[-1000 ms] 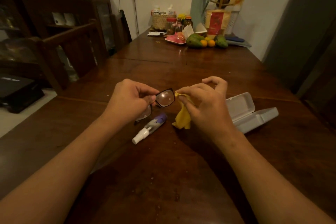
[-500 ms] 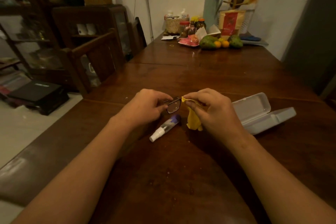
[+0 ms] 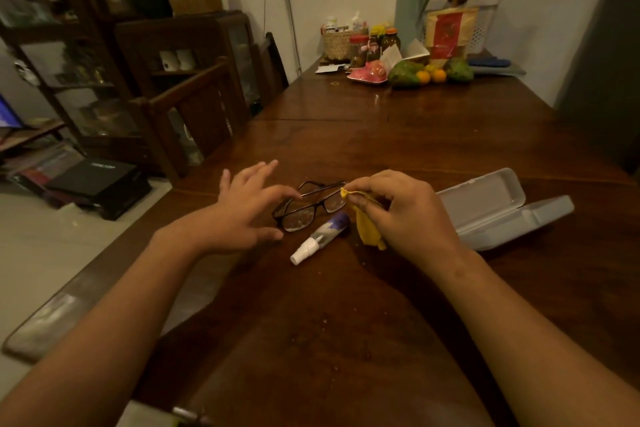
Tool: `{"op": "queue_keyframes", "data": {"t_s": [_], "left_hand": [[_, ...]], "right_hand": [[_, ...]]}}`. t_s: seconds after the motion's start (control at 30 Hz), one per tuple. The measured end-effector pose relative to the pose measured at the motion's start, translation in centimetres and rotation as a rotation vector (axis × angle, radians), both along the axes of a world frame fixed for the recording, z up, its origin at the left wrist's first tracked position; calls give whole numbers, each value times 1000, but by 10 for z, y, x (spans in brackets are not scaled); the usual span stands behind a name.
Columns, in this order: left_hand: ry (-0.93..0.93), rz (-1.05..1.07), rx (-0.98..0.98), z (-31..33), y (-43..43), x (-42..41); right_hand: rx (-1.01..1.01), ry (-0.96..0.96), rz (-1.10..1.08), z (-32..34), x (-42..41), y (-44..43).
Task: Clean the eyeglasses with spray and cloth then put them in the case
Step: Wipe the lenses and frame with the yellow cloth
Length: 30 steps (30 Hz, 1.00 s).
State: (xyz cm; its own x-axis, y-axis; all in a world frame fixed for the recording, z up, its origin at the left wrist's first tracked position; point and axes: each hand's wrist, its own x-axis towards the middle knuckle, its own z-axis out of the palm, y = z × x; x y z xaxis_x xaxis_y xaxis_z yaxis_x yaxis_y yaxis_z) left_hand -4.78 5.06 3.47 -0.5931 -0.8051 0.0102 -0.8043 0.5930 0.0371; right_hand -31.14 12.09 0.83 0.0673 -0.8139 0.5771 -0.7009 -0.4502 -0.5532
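Resting on the desk (image 3: 346, 322), the glasses (image 3: 308, 206) await casing; left hand (image 3: 242, 215) spread empty, right hand (image 3: 405, 215) pinching the cloth (image 3: 367, 229); case (image 3: 491, 208) open.

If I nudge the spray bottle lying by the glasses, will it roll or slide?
The spray bottle lies on its side and looks round, so it would probably roll rather than slide. The table looks glossy, offering little resistance. It seems small and likely light, so a slight touch may move it.

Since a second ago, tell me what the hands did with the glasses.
The left hand let go of the glasses and opened; they went down onto the table. The right hand still pinches the yellow cloth at one lens. Spray bottle and open case stayed put.
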Motion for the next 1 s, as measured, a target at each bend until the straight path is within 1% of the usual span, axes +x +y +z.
{"op": "queue_keyframes", "data": {"t_s": [0.2,0.37,0.5,0.6,0.7,0.83,0.9,1.0], "left_hand": [[146,-189,-166,-11,-7,9],[214,-261,-245,-11,-5,3],[284,-169,-265,-10,-4,-2],[384,-96,-262,-5,-4,-5],[516,-52,-215,4,-5,-7],[643,81,-217,22,-5,-12],[714,74,-226,34,-3,-15],[861,-11,-204,51,4,-20]], "right_hand": [[25,58,-13,-1,2,1],[18,70,-30,-1,2,2],[18,80,-32,0,2,3],[5,69,-36,2,1,3],[-21,38,-38,5,1,4],[-72,-6,-33,13,3,5],[-93,-50,-11,18,4,6],[-156,-138,44,28,9,8]]}}
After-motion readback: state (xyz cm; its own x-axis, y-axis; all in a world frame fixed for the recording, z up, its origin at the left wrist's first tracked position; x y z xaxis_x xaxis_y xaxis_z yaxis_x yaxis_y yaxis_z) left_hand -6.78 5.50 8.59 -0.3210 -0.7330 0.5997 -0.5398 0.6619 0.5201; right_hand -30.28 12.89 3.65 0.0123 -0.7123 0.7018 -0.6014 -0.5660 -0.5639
